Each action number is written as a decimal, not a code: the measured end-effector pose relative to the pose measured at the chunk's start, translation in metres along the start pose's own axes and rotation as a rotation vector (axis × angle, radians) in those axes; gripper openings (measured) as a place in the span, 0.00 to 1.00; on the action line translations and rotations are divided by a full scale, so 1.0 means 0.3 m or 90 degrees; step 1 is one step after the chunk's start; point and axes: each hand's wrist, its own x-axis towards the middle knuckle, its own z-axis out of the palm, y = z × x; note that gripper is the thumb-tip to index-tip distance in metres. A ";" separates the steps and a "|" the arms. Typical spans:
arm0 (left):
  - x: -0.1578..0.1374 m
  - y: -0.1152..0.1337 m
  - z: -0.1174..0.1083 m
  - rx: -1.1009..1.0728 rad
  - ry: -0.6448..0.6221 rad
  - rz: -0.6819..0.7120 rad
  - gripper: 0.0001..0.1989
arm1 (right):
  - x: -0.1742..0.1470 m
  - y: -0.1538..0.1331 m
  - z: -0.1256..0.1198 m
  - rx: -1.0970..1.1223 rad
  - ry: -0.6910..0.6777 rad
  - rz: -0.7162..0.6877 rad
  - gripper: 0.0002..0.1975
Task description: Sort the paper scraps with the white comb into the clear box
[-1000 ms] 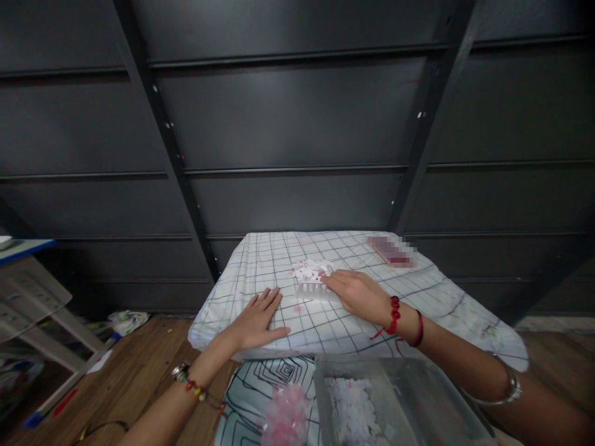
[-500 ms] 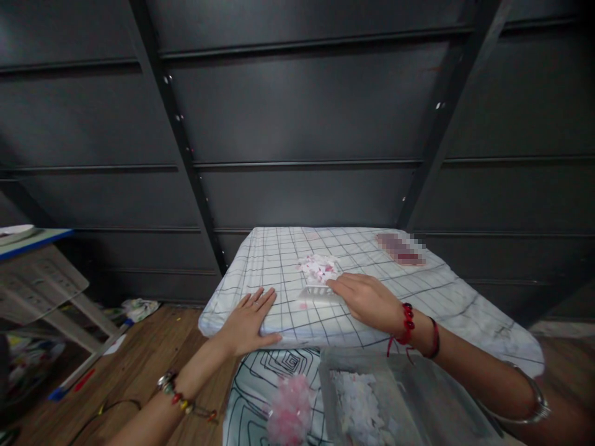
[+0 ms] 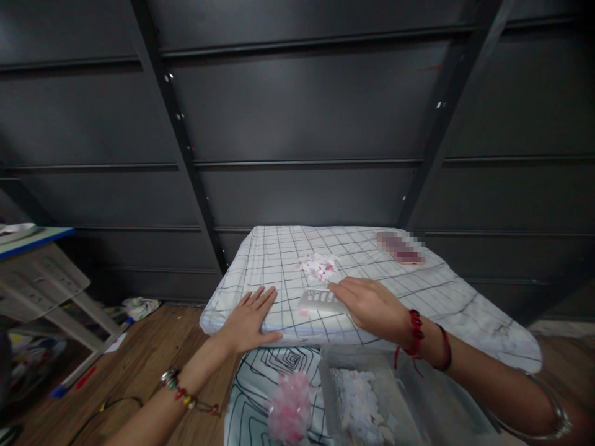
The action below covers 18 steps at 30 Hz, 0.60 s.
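My left hand (image 3: 251,319) lies flat at the front left of the checked tablecloth (image 3: 274,248), fingers spread, holding nothing. My right hand (image 3: 372,306) is closed at the right end of a small white slotted tray (image 3: 318,301), its fingertips on the tray's edge and covering that end. Several oblong slots show along the tray's upper side. Just behind it lies a loose heap of small white and pink pieces (image 3: 320,266), too small to make out. A pink scrap (image 3: 304,313) is beside the tray's front edge.
A clear plastic box (image 3: 328,396) with white pieces (image 3: 360,402) stands below the table's front edge, next to a clear bag of pink stuff (image 3: 290,409). A blurred-out flat object (image 3: 400,248) lies at the back right. A blue-edged desk (image 3: 46,235) stands left; a dark panelled wall (image 3: 297,111) rises behind.
My right hand has shifted slightly right and nearer to me. The white tray now lies flatter, with its slots showing more. My left hand has stayed in place.
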 end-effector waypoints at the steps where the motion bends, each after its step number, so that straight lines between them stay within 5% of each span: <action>1: -0.001 0.001 -0.002 0.000 0.000 -0.002 0.43 | -0.002 -0.010 -0.003 0.003 0.011 -0.008 0.13; 18: 0.000 0.012 -0.015 0.004 -0.017 -0.013 0.43 | -0.023 -0.087 -0.019 0.031 0.086 -0.058 0.11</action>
